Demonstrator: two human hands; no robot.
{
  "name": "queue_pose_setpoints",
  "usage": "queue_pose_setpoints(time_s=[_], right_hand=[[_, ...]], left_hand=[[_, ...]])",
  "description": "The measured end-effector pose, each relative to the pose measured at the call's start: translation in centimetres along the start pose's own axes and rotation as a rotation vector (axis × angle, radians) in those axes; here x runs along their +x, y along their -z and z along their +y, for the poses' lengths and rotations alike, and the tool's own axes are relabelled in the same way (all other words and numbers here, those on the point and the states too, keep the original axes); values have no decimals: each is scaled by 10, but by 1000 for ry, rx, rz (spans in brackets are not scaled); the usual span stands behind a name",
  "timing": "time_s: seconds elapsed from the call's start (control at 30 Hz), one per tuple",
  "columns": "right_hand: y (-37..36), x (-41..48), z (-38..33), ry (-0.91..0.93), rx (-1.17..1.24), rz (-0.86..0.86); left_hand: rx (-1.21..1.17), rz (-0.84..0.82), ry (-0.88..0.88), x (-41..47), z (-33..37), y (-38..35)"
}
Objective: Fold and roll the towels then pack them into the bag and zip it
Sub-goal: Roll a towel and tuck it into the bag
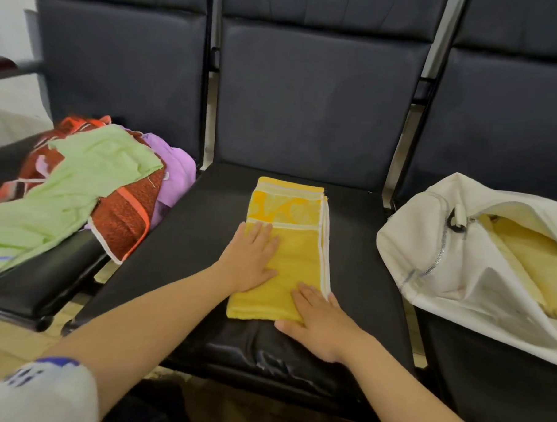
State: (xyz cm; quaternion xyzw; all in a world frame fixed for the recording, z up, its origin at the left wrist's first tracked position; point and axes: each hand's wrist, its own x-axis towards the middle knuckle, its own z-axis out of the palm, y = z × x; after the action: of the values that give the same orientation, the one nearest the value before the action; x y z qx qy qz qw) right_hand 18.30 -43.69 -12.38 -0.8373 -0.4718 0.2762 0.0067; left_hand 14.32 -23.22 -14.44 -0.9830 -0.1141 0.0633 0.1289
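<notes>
Fingers [263, 239] of the left hand [252, 260] lie straight and spread, pressing flat on the folded yellow towel [296, 256]; the right hand [320, 318] presses likewise, at its near edge. For a tight roll, the 2 hands should start there, sides kept aligned. Right of the fingers gapes the white bag [430, 223]; left, loose towels [80, 183].

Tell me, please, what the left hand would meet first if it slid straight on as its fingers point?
Flat on the yellow towel, the left hand points away from the person. It would cross the towel's patterned end, then likely meet the middle chair's backrest.
</notes>
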Motion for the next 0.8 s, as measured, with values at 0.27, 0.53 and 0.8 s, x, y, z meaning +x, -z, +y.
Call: queue_pose_setpoints(time_s=[0.27,0.53,0.8], right_hand=[[21,2,20,93,-207,194],[11,0,10,96,-323,264],[18,-11,10,162,-252,178]], left_hand=[[-548,-273,-222,-67,-12,17],[-702,-96,-143,-92,-9,2],[-523,-125,-168,-93,-10,9]])
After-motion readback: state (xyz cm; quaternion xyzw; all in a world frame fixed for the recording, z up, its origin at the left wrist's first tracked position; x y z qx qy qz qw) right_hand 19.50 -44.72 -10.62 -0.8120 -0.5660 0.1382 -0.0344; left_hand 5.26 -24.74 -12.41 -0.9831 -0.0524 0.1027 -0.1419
